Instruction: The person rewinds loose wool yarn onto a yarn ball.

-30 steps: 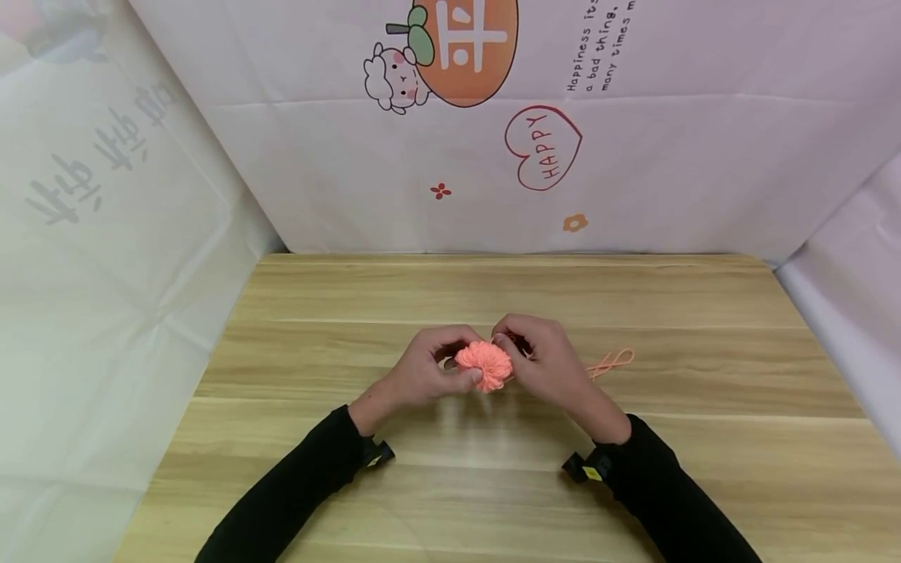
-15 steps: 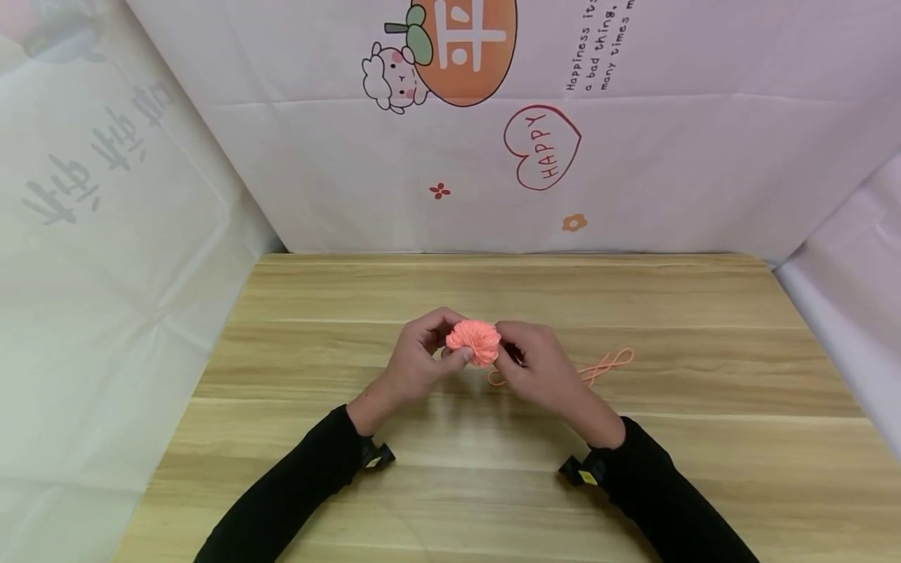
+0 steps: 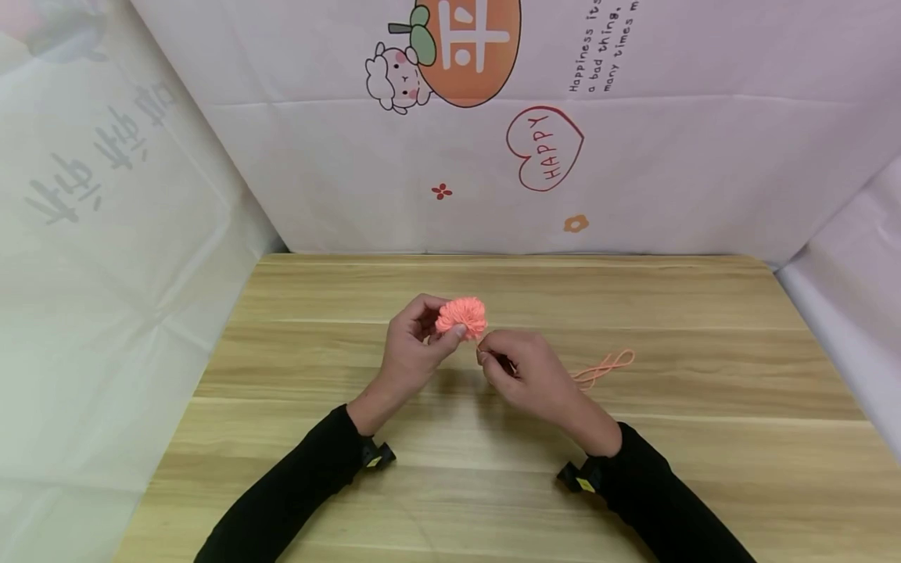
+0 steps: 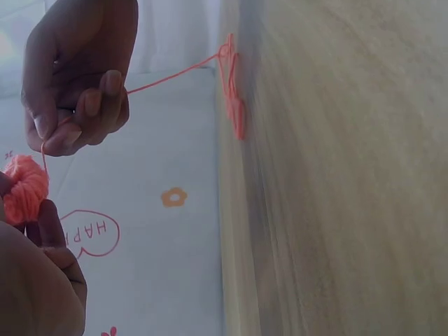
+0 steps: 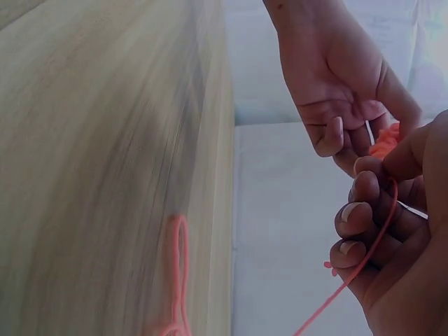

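A small bundle of coral yarn (image 3: 461, 314), fluffy and flower-shaped, is pinched in my left hand (image 3: 411, 344), thumb across its front. My right hand (image 3: 528, 371) pinches a single strand of yarn (image 4: 45, 157) just below and right of the bundle, between thumb and forefinger. From the right hand the strand (image 5: 350, 276) runs on across the curled fingers toward the table. In the left wrist view the bundle (image 4: 26, 187) is partly covered by the left fingers. Both hands are raised over the wooden table.
Loose loops of the same yarn (image 3: 605, 367) lie on the wooden table (image 3: 450, 500), right of the right hand. A white printed cloth (image 3: 338, 180) hangs behind the table, and another pale cloth (image 3: 141, 328) stands along the left side.
The left hand has carried the bundle up and to the left. My right hand has moved slightly left and down from it, with a short length of strand now showing between them.
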Tool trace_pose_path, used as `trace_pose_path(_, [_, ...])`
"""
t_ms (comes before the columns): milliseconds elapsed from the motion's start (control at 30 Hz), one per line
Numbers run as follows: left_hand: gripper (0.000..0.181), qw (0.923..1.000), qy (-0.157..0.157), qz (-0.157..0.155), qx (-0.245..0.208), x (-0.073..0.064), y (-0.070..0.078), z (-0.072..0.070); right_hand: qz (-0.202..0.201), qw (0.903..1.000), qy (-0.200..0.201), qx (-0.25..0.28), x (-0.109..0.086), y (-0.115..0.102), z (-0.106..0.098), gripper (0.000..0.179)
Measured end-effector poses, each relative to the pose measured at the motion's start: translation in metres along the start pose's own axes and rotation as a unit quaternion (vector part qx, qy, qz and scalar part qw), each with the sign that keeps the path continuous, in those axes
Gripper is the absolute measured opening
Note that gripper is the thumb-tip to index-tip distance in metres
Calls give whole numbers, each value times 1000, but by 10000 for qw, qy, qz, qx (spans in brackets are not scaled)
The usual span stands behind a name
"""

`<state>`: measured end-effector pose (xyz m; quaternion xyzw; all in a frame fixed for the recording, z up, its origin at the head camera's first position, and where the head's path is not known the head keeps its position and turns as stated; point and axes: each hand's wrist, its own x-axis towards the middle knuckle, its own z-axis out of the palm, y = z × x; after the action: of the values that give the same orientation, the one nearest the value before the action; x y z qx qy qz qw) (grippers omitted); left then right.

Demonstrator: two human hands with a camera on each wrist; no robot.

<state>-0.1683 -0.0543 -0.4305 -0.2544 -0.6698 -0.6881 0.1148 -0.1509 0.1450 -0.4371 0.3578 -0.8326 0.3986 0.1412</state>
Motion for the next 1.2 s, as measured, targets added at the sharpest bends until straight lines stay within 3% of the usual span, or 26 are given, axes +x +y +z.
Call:
trace_pose_path(333, [21,9989,-32,104,458,-1,3,1,65,9999,-55,-57,-1,-4,-3,22])
trace_pose_path(733, [16,9930,-819,-264,815,-4,2,6,387,9992,27,128,1,-7,-13,24])
trace_pose_path(1200, [15,9864,-1231,-118,1081,-4,3,8,592,9982,114,69,1,-3,-19,20])
